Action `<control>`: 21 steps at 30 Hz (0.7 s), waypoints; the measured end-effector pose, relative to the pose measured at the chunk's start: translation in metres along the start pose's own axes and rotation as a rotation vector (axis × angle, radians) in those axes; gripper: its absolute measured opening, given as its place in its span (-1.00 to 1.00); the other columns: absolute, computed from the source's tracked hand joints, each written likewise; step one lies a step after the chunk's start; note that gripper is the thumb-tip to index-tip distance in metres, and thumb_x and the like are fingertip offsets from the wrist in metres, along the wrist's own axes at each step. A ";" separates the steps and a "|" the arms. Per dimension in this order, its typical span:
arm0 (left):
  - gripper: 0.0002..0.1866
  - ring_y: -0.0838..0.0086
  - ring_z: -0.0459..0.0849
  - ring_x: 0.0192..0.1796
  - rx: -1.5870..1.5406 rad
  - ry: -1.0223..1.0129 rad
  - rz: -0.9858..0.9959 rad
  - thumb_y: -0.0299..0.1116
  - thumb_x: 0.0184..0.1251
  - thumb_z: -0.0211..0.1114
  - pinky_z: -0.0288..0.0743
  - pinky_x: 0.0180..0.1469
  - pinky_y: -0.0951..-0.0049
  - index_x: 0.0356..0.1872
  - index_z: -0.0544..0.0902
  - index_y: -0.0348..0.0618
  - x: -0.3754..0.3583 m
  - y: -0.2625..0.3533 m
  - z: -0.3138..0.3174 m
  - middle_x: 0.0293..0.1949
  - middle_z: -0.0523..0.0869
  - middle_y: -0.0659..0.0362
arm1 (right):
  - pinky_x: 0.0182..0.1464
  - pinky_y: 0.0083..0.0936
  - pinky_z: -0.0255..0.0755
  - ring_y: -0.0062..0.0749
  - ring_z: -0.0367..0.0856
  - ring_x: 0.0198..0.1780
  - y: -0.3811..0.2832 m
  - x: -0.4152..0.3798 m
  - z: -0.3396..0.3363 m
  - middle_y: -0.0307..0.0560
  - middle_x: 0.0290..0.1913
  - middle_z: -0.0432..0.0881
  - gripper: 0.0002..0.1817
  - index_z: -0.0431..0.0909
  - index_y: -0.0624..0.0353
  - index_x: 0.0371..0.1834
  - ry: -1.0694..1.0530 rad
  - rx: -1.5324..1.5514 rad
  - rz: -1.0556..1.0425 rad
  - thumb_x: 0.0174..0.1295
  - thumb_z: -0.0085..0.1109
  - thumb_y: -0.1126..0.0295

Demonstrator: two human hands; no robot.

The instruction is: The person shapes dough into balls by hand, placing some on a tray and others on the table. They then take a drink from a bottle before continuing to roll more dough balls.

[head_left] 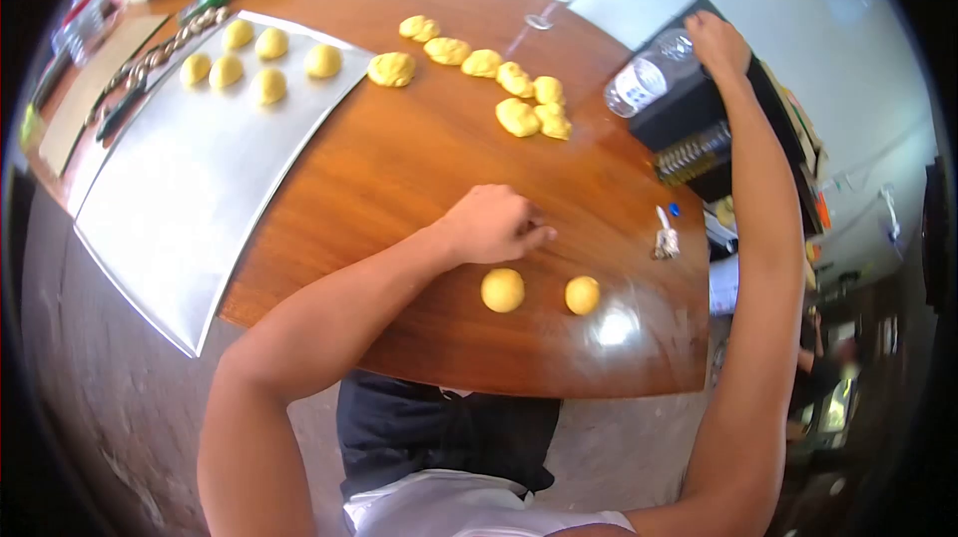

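Note:
My right hand (717, 43) reaches out to the far right and is closed around the neck end of a clear plastic bottle (639, 86) with a white label. The bottle is tilted in front of a black box (679, 118). Over the middle of the table hovers my left hand (497, 225), its fingers curled in and no object showing in them. Just below it on the table sits a smooth yellow dough ball (502, 290), with a second dough ball (582, 294) to its right. Several rougher dough lumps (482, 63) lie farther back in a curved row.
On the left, a metal tray (200, 178) carries several round dough balls (269, 86) at its far end and juts past the wooden table's (349, 178) edge. A drinking glass (547, 13) stands at the back. Small items (666, 241) lie near the right edge.

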State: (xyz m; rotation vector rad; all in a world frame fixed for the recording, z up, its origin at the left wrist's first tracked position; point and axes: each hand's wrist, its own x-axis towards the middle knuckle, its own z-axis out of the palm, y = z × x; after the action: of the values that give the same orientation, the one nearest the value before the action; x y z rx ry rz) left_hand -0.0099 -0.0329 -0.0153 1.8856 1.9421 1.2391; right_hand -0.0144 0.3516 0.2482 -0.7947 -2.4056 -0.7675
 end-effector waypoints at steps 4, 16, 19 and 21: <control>-0.57 -0.03 0.73 0.12 0.065 0.228 -0.010 -0.15 0.45 0.46 0.64 0.16 0.05 0.24 0.70 -0.07 0.002 0.017 -0.007 0.13 0.72 -0.16 | -0.22 0.09 0.64 0.25 0.77 -0.29 0.002 -0.058 -0.097 0.13 -0.35 0.79 -0.62 0.74 0.03 -0.18 0.318 0.092 -0.235 0.36 0.07 0.01; -0.04 0.06 0.72 0.16 0.138 0.889 0.019 -0.24 -0.08 0.79 0.53 0.39 0.11 0.38 0.49 -0.38 -0.068 0.229 -0.049 0.07 0.74 -0.07 | -0.36 -0.03 0.64 0.11 0.81 -0.43 -0.076 -0.278 -0.363 0.25 -0.49 0.75 -0.72 0.76 0.08 -0.59 0.402 0.612 -0.624 0.04 0.13 0.20; -0.09 0.15 0.76 0.07 -0.299 0.576 -0.032 -0.16 -0.14 0.76 0.64 0.17 0.20 0.28 0.54 -0.37 -0.122 0.242 -0.050 -0.03 0.75 -0.04 | -0.38 -0.01 0.59 -0.05 0.77 -0.48 -0.084 -0.305 -0.362 0.05 -0.59 0.71 -0.69 0.63 -0.08 -0.73 0.412 0.761 -0.660 0.15 0.09 0.20; -0.03 0.11 0.78 0.05 -0.478 0.301 0.062 -0.17 -0.24 0.77 0.67 0.09 0.20 0.28 0.54 -0.40 -0.148 0.221 -0.053 -0.04 0.76 -0.11 | -0.46 -0.06 0.57 0.09 0.72 -0.53 -0.090 -0.316 -0.344 0.04 -0.60 0.68 -0.69 0.65 0.11 -0.62 0.630 1.011 -0.825 0.13 0.17 0.15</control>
State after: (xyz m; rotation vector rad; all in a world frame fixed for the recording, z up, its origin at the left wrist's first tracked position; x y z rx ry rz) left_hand 0.1512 -0.2184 0.0996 1.5935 1.5190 1.8940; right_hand 0.2437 -0.0472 0.2765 0.7584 -2.0359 0.0512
